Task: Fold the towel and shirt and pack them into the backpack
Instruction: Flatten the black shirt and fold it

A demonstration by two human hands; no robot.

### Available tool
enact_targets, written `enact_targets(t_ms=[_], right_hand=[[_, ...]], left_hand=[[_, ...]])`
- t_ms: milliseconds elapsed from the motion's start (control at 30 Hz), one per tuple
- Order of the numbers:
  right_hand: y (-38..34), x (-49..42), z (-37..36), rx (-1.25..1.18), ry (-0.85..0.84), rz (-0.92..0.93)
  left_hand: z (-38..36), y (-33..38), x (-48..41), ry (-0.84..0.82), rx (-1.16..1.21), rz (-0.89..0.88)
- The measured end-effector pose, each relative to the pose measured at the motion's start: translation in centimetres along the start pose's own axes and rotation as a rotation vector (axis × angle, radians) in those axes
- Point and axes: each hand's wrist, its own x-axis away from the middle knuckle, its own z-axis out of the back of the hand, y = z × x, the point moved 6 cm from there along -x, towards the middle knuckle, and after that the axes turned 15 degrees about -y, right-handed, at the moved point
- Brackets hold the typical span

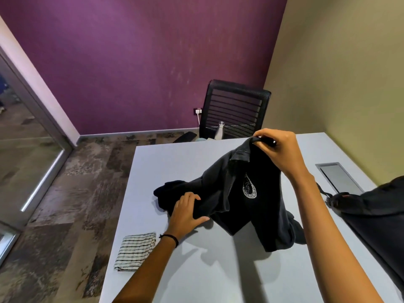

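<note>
On a grey table (pixel 218 281), a black backpack (pixel 376 215) lies at the right edge while a dark shirt (pixel 247 206) with a white chest emblem hangs half-raised over the middle, its lower part bunched on the surface. A folded striped towel (pixel 135 251) sits near the table's left edge, apart from the shirt. The person's right hand (pixel 277 149) pinches the shirt's top with curled fingers, lifting it, and the left hand (pixel 185 213) lies flat on the bunched fabric, fingers extended.
</note>
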Motion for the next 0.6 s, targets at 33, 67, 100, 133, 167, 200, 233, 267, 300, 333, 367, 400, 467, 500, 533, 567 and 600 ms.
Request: enact_targets(t_ms=[33,67,100,133,167,200,233,267,300,333,367,400,467,500,533,567,600], right_hand=[[-0.1,0.0,0.0,0.003,0.002,0.002],[-0.3,0.0,0.0,0.008,0.002,0.002],[-0.4,0.0,0.0,0.011,0.002,0.002],[-0.5,0.0,-0.1,0.015,0.001,0.001],[-0.5,0.0,-0.1,0.017,0.000,0.000],[-0.5,0.0,-0.1,0.015,-0.003,-0.003],[-0.4,0.0,0.0,0.012,-0.007,-0.009],[-0.3,0.0,0.0,0.007,-0.012,-0.016],[-0.1,0.1,0.1,0.003,-0.018,-0.025],[0.1,0.1,0.3,-0.002,-0.026,-0.034],[0.4,0.2,0.4,-0.010,-0.036,-0.043],[0.7,0.3,0.4,-0.017,-0.049,-0.052],[1.3,0.4,0.6,-0.015,-0.080,-0.063],[1.6,0.5,0.7,-0.005,-0.096,-0.067],[1.9,0.6,0.8,0.008,-0.108,-0.074],[2.3,0.7,0.9,0.022,-0.113,-0.086],[2.7,0.8,1.1,0.039,-0.111,-0.102]], left_hand=[[-0.3,0.8,-0.1,0.053,-0.086,-0.007],[-0.7,1.4,-0.3,0.090,-0.156,0.003],[-1.1,1.8,-0.4,0.114,-0.205,0.024],[-1.4,2.1,-0.6,0.122,-0.234,0.047],[-1.7,2.3,-0.8,0.124,-0.250,0.070],[-1.7,2.5,-0.9,0.123,-0.259,0.092],[-1.6,2.6,-0.9,0.124,-0.264,0.112],[-1.3,2.6,-0.9,0.129,-0.272,0.128],[-0.8,2.5,-0.9,0.133,-0.286,0.138],[-0.3,2.3,-0.8,0.133,-0.302,0.142],[0.3,2.0,-0.7,0.132,-0.313,0.140],[1.0,1.5,-0.7,0.135,-0.314,0.135],[2.6,0.5,-0.4,0.171,-0.293,0.131],[3.6,-0.1,-0.2,0.203,-0.276,0.135],[4.8,-0.7,0.1,0.236,-0.250,0.140],[6.0,-1.1,0.4,0.268,-0.211,0.144],[7.3,-1.5,0.7,0.295,-0.158,0.152]])
